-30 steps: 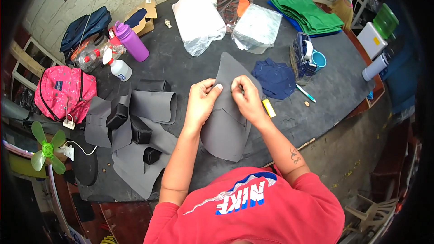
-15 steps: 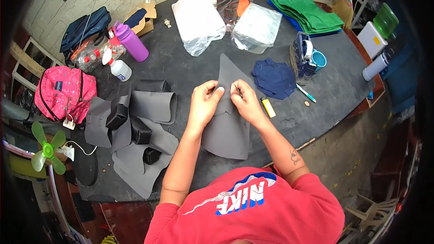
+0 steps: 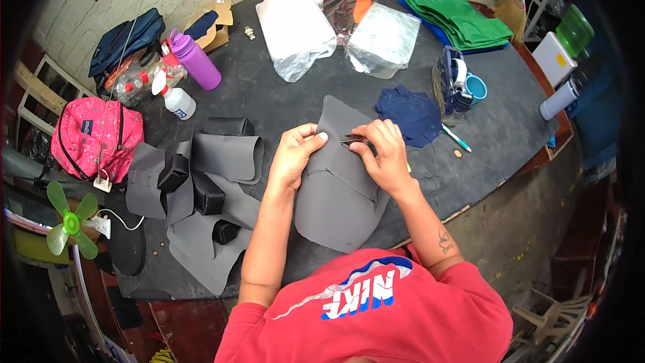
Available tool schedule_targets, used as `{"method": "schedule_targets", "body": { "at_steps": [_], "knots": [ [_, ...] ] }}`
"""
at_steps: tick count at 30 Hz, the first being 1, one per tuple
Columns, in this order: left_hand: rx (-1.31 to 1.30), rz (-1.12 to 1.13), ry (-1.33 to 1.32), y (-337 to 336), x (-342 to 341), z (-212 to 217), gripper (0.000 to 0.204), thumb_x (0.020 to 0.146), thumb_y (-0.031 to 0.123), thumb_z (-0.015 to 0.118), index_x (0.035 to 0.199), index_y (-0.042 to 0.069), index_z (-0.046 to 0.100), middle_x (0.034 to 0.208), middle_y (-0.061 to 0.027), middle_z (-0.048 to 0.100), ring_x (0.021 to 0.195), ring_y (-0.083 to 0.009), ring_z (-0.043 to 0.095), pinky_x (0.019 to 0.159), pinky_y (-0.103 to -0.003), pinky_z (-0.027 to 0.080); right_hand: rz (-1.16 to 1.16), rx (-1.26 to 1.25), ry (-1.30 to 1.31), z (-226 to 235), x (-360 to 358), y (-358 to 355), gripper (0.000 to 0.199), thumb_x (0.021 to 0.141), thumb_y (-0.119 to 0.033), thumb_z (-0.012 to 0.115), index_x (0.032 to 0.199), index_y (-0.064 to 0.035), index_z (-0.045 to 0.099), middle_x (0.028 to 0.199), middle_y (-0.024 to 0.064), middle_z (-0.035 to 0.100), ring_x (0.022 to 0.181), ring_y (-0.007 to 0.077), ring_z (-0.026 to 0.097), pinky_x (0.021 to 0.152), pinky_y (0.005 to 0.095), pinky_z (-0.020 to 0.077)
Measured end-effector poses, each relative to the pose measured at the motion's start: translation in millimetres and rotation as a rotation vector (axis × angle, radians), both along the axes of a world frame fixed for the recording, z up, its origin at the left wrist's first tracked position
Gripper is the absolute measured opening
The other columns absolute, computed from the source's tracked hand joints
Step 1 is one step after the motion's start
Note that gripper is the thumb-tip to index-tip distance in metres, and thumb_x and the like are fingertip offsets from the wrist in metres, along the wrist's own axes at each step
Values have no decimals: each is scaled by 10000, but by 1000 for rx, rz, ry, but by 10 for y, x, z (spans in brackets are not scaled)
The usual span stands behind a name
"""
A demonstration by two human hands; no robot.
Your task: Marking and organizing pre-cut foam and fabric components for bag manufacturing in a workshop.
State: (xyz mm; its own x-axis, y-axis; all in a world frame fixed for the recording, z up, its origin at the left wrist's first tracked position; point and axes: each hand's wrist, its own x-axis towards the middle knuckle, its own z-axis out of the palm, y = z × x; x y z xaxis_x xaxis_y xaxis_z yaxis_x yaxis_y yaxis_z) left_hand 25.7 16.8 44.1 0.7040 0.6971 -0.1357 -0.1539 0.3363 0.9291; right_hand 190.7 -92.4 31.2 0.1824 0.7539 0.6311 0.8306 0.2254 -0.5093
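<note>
A dark grey sheet piece (image 3: 339,205) with a stitched seam across it hangs in front of my chest over the table. Its upper left edge is pinched between thumb and fingers of my left hand (image 3: 295,154). In my right hand (image 3: 381,151) is a small dark pointed tool, seemingly thread snips (image 3: 351,139), its tip against the sheet's surface near the seam. The fingers partly cover the tool, so its full shape is hidden. To the left lie several similar grey sewn pieces (image 3: 225,158) with black padded blocks (image 3: 209,195) on them.
Navy fabric pieces (image 3: 408,115), a teal-capped pen (image 3: 457,138) and a clear bag beside a blue cup (image 3: 476,87) lie right. Plastic-wrapped packs (image 3: 383,40) and green cloth (image 3: 457,19) sit far back. A spray bottle (image 3: 179,102), purple bottle (image 3: 196,60) and pink backpack (image 3: 97,138) stand left.
The grey sheet has turned, showing more of its face, and its top has dropped. My right hand has moved right, and the dark tool now shows between its fingers.
</note>
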Motion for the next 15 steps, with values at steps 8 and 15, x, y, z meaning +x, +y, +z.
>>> {"method": "schedule_targets", "body": {
  "at_steps": [8,15],
  "knots": [
    [17,17,17,-56,45,44,116,869,65,600,941,-19,636,803,-56,672,666,-77,610,626,-215,497,149,37,463,56,-93,-3,198,749,-43,714,932,-19,644,794,43,577,708,123,539,605,249,416],
    [379,151,117,-233,187,-18,104,866,22,575,907,-35,652,753,-13,654,643,-22,548,565,-185,430,69,-194,430,46,-84,69,67,783,-35,636,791,-6,575,753,8,556,637,79,503,558,231,399]
  ]
}}
